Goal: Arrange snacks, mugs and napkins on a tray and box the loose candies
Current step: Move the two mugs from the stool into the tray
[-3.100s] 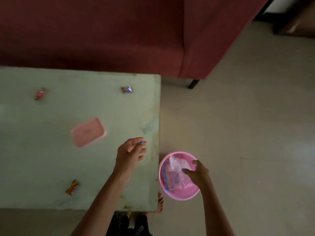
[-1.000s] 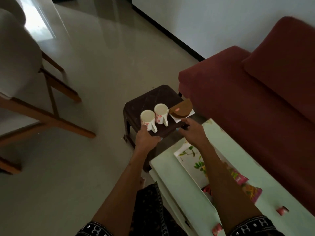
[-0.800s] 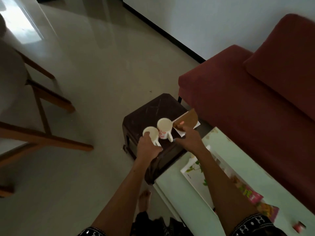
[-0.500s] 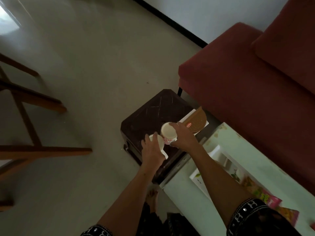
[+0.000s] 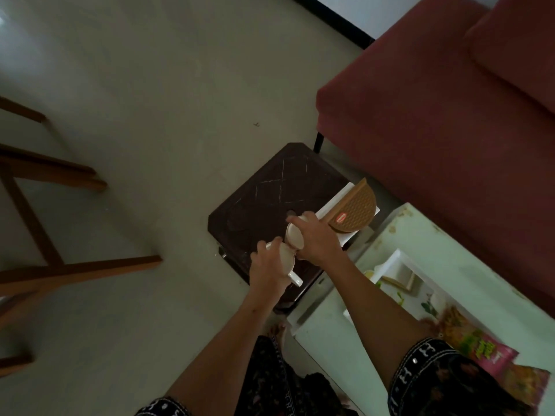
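white mugs, two of them, sit side by side at the near edge of a dark stool (image 5: pixel 270 187). left hand (image 5: pixel 268 270) wraps the near mug (image 5: pixel 286 261), whose handle points toward the person; right hand (image 5: pixel 315 240) clasps the far mug (image 5: pixel 293 235). napkins (image 5: pixel 336 202) under a brown holder (image 5: pixel 356 210) lie at the stool's right edge. tray (image 5: pixel 399 259) and snack packs (image 5: pixel 480 349) rest on the pale green table (image 5: pixel 324 325) beside it.
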The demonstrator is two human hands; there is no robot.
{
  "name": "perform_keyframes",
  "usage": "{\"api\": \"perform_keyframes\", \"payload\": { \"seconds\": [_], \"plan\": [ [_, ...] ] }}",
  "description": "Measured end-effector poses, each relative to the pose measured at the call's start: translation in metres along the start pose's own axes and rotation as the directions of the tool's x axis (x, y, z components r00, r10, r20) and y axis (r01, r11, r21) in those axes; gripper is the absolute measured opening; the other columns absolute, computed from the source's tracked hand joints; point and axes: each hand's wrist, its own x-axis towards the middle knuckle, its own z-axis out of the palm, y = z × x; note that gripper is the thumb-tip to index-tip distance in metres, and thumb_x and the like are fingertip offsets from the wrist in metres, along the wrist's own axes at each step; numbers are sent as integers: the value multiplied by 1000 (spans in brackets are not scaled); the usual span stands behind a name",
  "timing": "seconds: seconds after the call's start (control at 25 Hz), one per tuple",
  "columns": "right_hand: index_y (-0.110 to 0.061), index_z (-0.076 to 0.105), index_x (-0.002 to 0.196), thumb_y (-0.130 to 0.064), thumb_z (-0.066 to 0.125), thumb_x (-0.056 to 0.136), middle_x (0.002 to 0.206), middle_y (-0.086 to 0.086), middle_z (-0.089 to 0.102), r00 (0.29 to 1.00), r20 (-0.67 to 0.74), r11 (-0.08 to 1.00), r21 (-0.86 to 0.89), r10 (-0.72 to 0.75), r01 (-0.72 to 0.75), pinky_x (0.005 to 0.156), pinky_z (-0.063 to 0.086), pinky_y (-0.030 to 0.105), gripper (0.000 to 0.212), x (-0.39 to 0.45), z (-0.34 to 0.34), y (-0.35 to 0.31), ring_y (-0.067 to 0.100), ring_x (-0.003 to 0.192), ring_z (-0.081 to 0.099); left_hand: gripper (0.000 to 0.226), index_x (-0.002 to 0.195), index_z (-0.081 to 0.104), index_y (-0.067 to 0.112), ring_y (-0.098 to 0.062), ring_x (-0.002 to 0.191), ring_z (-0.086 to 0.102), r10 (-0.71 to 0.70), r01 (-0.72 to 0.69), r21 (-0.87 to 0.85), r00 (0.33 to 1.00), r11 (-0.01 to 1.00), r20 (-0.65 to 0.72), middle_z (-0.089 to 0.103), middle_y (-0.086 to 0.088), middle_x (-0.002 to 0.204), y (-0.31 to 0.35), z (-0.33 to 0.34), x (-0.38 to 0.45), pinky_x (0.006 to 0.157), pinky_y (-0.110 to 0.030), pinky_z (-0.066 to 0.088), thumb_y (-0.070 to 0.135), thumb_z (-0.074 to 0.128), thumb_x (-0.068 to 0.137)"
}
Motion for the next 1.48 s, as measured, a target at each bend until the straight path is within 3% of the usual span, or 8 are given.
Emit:
{"api": "perform_keyframes", "payload": {
  "seconds": [0.24,0.4,0.84,1.16,1.48],
  "plan": [
    [-36,39,132,-32,82,61,125,3,48,994,-103,1000,4,-27,28,88,51,41,83,-27,-17,12,26,112,55,88,133,34,24,-30,111,50,-10,11,26,999,1000,-33,44,-10,126,10,-3,-27,89,-38,48,16,82,60],
    [-36,41,131,-32,82,58,130,1,49,991,-136,999,48,-17,23,88,47,41,83,-83,-40,38,26,117,51,90,133,35,24,-32,111,50,-13,13,-17,1000,1000,-13,44,-11,124,36,8,-71,91,-42,49,18,84,57],
    [-22,41,126,-35,86,51,124,3,56,992,-100,994,-66,83,-89,85,47,35,89,-214,-44,174,27,107,58,87,126,38,23,-34,109,53,80,-79,-27,995,997,55,45,-11,121,119,119,-164,86,-41,50,20,85,53],
    [-22,39,129,-30,86,50,125,0,54,992,-9,989,-76,124,-124,85,51,37,92,-214,-2,264,27,106,59,79,133,30,20,-32,117,47,155,-157,-2,977,988,144,39,-13,134,157,209,-156,92,-41,48,14,75,69],
    [-22,38,127,-32,86,52,128,-2,53,993,44,989,-101,113,-108,80,54,38,89,-189,44,306,28,103,61,79,134,28,19,-32,108,48,152,-160,25,966,987,209,39,-13,128,182,260,-138,85,-41,49,12,74,70]
  ]
}}
